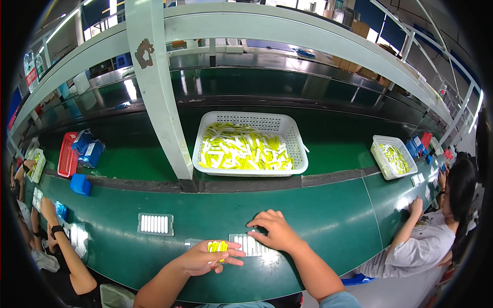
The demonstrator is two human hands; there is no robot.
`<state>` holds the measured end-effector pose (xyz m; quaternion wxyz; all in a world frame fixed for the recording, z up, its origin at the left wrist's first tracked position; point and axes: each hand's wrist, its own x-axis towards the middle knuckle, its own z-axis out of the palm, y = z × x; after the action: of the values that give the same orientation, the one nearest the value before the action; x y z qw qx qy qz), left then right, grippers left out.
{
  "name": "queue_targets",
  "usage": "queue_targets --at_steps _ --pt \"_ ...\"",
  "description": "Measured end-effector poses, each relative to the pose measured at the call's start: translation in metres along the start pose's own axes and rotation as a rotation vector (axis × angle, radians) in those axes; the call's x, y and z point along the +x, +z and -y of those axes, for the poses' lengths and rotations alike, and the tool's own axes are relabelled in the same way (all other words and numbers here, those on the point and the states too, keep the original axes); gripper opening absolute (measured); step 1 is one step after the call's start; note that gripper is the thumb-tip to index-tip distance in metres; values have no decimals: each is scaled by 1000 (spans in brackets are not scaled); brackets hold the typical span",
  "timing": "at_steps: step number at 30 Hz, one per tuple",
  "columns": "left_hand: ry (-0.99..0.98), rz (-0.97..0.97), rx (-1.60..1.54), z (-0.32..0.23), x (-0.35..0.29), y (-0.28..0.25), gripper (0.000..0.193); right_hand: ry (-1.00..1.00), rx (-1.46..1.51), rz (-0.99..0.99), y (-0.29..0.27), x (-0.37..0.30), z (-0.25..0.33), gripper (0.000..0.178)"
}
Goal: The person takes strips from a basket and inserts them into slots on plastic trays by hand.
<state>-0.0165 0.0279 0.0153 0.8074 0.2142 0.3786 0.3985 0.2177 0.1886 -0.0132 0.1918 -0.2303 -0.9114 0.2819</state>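
My left hand (205, 258) holds a small bunch of yellow and white sticks (217, 247) just above the green bench top (318, 215). My right hand (275, 231) rests with its fingers spread on a clear tray of white sticks (248, 244) that lies flat on the bench. A second filled tray (155, 224) lies to the left, apart from both hands. Beyond the bench edge stands a large white basket (298, 136) heaped with yellow and white sticks.
A pale metal post (159, 97) rises in front of the basket. A red basket (67, 154) and blue packs (87, 149) lie at the left, a smaller white basket (393, 156) at the right. Other people work on both sides: an arm (64, 241) left, a seated person (436, 231) right.
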Motion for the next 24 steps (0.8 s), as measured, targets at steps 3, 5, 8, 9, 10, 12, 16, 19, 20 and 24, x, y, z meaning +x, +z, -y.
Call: queue_targets --at_steps 3,5,8,9,10,12,16,19,20,24 --pt "28 5 -17 0 0 -1 47 12 -8 14 -6 2 5 32" --pt "20 7 -40 0 0 -3 47 -23 8 45 -10 2 8 31" --pt "14 11 -63 -1 -1 -3 46 -26 6 25 -7 1 11 28" --pt "15 9 -62 -1 -1 -3 45 -3 -22 6 -3 2 14 28" --pt "16 10 -64 0 0 -4 45 20 -50 -13 -1 2 15 27" --pt "-9 31 -78 4 2 -7 47 14 -37 -18 -1 2 14 24" --pt "-18 52 -78 4 2 -5 49 44 107 -98 2 1 2 15" --pt "22 95 -90 5 3 -4 49 7 167 -177 0 4 19 13" --pt "26 135 -98 8 4 -4 49 -56 187 -200 -1 4 29 14" --pt "36 190 -38 19 7 2 48 -150 256 -75 7 3 65 21"
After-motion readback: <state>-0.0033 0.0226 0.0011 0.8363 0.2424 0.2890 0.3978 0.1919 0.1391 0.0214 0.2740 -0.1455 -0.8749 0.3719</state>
